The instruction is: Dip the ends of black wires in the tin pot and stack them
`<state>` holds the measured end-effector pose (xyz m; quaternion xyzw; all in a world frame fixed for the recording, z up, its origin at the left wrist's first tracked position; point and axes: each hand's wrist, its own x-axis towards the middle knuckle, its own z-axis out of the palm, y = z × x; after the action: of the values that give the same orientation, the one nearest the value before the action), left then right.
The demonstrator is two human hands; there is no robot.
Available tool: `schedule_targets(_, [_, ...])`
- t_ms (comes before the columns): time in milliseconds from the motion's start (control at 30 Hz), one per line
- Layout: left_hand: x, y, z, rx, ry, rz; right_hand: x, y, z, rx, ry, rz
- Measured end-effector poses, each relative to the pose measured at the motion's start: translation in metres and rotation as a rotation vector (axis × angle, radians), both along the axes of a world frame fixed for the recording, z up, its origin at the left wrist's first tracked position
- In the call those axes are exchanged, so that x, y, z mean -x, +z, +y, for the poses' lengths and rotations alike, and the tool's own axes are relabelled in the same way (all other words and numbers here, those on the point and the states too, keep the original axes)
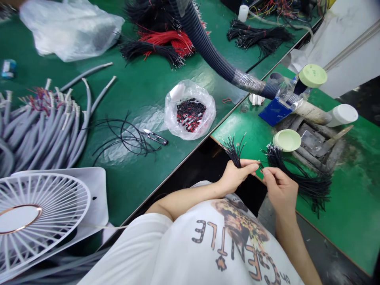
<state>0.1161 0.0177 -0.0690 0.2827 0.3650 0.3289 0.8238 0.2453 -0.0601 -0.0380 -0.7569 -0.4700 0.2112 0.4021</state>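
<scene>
My left hand (236,176) is closed around a small bundle of black wires (234,149), whose stripped silvery ends fan out above my fingers. Thumb and forefinger of that hand meet close to my right hand (279,184), which pinches the end of a thin black wire (261,165). Both hands are near each other, in front of my body at the table edge. Just right of them, a larger bundle of black wires (308,182) lies on the green bench, bare ends pointing up and left. My palms hide the lower part of the held bundle.
A ribbed hose (213,51) arches over the bench to a blue piece (274,112). Around it stand a pale green cup (286,140) and a white cup (342,114). Leftward are a bag of small parts (190,114), snips (155,137), grey cables (44,130) and a white fan (44,213).
</scene>
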Motion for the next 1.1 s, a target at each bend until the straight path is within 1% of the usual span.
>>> schedule_targets(67, [0.001, -0.003, 0.002, 0.000, -0.007, 0.009, -0.007, 0.007, 0.001, -0.003, -0.023, -0.024])
schedule_targets(167, [0.001, -0.008, 0.008, 0.000, -0.008, 0.024, -0.027, 0.023, 0.005, 0.016, -0.043, -0.098])
schedule_targets(300, [-0.003, -0.014, 0.021, -0.033, 0.023, 0.036, -0.067, 0.046, 0.018, 0.086, -0.003, -0.303])
schedule_targets(400, [-0.008, -0.016, 0.028, -0.047, 0.045, 0.066, -0.098, 0.055, 0.037, 0.159, 0.060, -0.482])
schedule_targets(533, [-0.011, -0.019, 0.029, -0.073, 0.047, 0.114, -0.132, 0.052, 0.066, 0.330, 0.141, -0.699])
schedule_targets(633, [-0.012, -0.021, 0.028, -0.086, 0.043, 0.119, -0.144, 0.046, 0.083, 0.487, 0.196, -0.823])
schedule_targets(700, [-0.012, -0.022, 0.028, -0.098, 0.041, 0.117, -0.146, 0.043, 0.092, 0.570, 0.240, -0.881])
schedule_targets(833, [-0.012, -0.020, 0.028, -0.109, 0.043, 0.135, -0.143, 0.039, 0.107, 0.687, 0.326, -0.962])
schedule_targets(1100, [-0.011, -0.019, 0.026, -0.090, 0.042, 0.133, -0.137, 0.033, 0.122, 0.746, 0.417, -1.015])
